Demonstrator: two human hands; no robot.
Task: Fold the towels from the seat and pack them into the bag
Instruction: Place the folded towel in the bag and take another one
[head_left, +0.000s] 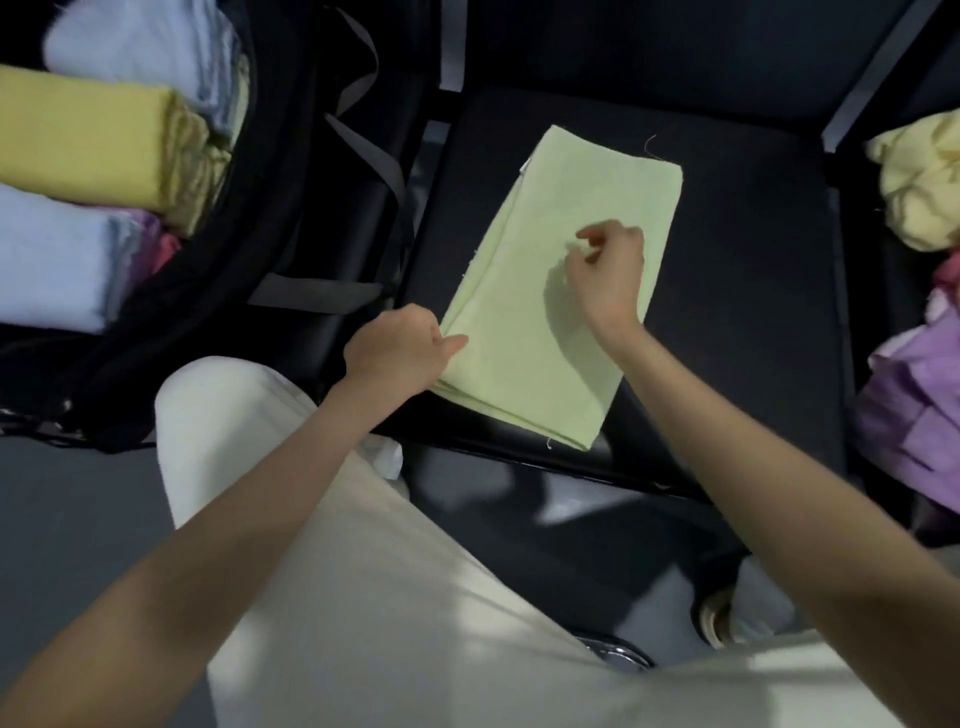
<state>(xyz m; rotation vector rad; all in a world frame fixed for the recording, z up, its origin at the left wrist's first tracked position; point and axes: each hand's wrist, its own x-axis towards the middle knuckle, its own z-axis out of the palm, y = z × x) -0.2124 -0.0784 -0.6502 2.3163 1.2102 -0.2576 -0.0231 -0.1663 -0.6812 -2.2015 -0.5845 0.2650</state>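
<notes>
A pale green towel (566, 218), folded into a long rectangle, lies flat on the black seat (737, 291) in the middle. My left hand (400, 353) rests at the towel's near left corner, thumb on top of the edge and fingers tucked beside it. Above the towel's middle hovers my right hand (608, 270), fingers loosely curled, holding nothing. An open black bag (291, 171) on the left holds folded towels: a yellow one (83, 140), a light blue one (52, 254) and another light blue one (140, 47).
On the right lies a heap of unfolded towels: a pale yellow one (919, 187) and a purple one (914, 410). Grey straps (363, 145) hang off the bag. My leg in cream trousers (322, 519) is below the seat's front edge.
</notes>
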